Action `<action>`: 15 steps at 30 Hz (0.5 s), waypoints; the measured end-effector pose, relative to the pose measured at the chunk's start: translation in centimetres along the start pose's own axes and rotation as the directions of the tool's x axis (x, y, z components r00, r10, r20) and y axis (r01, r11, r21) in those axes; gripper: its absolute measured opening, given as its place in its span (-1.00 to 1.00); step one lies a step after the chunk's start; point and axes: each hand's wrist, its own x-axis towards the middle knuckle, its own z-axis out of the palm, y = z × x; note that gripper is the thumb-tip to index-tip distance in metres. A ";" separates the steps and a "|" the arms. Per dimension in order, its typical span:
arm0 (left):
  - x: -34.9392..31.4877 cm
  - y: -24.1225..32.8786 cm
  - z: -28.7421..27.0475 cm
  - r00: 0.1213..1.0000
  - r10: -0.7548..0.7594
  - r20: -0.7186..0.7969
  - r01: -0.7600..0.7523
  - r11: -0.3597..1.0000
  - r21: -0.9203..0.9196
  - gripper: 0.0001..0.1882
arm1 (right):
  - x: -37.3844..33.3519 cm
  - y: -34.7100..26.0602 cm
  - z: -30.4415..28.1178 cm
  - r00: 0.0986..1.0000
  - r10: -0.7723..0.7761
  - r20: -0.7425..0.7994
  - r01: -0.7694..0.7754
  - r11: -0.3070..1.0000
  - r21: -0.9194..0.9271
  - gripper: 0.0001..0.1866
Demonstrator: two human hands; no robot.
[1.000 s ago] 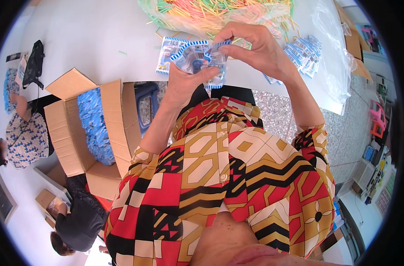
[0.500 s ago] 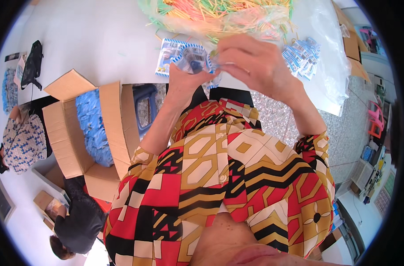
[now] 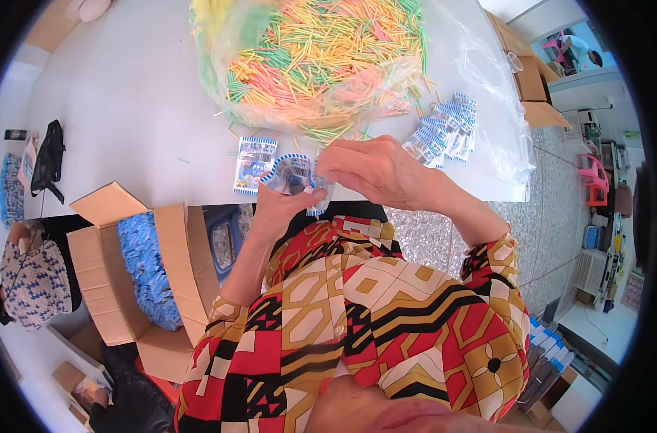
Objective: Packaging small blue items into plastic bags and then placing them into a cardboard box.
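Currently, left hand (image 3: 274, 213) pinches a blue-and-white packet (image 3: 288, 167) between thumb and fingers, the packet's mouth gaping upward over the desk's near edge. Right hand (image 3: 379, 173) is at the packet's right side, fingers bent and bunched together; cannot tell whether its tips grip the film or something small.

Just beyond the left hand, on its left, a flat packet (image 3: 255, 166) lies on the desk (image 3: 126, 108). Beyond the right hand, on its right, a fanned pile of similar packets (image 3: 447, 130). Ahead of both hands, an open clear plastic bag (image 3: 214, 68) full of thin sticks (image 3: 328, 43), yellow, green and pink; a few strays lie outside it. Right of the pile, crumpled clear film (image 3: 491, 101).

Left of the left hand and nearer the body, an open carton (image 3: 101, 281) holds blue packs (image 3: 151, 270); a blue stool (image 3: 227, 238) stands between.

Farther left, a co-worker in a patterned top (image 3: 36, 285). Far right of the right hand, a pink stool (image 3: 594, 173).
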 end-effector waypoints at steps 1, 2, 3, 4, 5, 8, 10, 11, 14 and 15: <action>0.0 0.0 0.0 1.000 0.011 0.027 -0.010 1.000 -0.019 -0.64 | 0.0 0.2 0.0 1.000 -0.007 -0.010 0.007 1.000 -0.018 -0.85; 0.2 0.1 0.1 0.998 0.023 0.055 -0.021 0.999 -0.039 -0.63 | 0.0 0.3 -0.2 1.000 -0.015 -0.021 0.014 0.999 -0.039 -0.86; 0.2 0.1 0.1 0.998 0.023 0.059 -0.021 0.999 -0.039 -0.63 | 0.1 0.3 -0.2 1.000 -0.013 -0.024 0.012 0.999 -0.042 -0.86; 0.3 0.0 0.0 0.998 0.009 0.057 -0.007 0.999 -0.040 -0.64 | 0.2 0.2 -0.2 1.000 -0.009 -0.019 0.008 0.999 -0.044 -0.87; 0.4 -0.1 -0.1 0.999 -0.004 0.053 0.006 0.999 -0.041 -0.65 | 0.2 0.2 -0.2 1.000 -0.006 -0.013 0.005 0.999 -0.046 -0.87; 1.1 -1.6 -0.8 0.997 0.060 0.045 -0.059 0.998 -0.030 -0.65 | 0.5 0.2 -0.5 0.998 -0.040 0.042 0.045 0.989 -0.140 -0.89; 1.4 -2.0 -1.1 0.998 0.062 0.012 -0.062 0.998 -0.024 -0.64 | 0.4 0.2 -0.7 0.998 -0.043 0.042 0.049 0.990 -0.135 -0.88; 1.3 -2.2 -1.1 0.998 0.064 -0.025 -0.064 0.998 -0.020 -0.63 | 0.4 0.2 -0.6 0.998 -0.049 0.047 0.054 0.991 -0.126 -0.87; 2.1 -2.4 -0.8 0.992 0.117 -0.036 -0.118 0.992 -0.035 -0.59 | 0.6 0.2 -1.1 0.993 -0.100 0.067 0.114 0.963 -0.246 -0.83; 2.3 -2.4 -0.9 0.993 0.111 -0.039 -0.113 0.993 -0.035 -0.59 | 0.6 0.5 -0.9 0.993 -0.097 0.068 0.111 0.964 -0.241 -0.83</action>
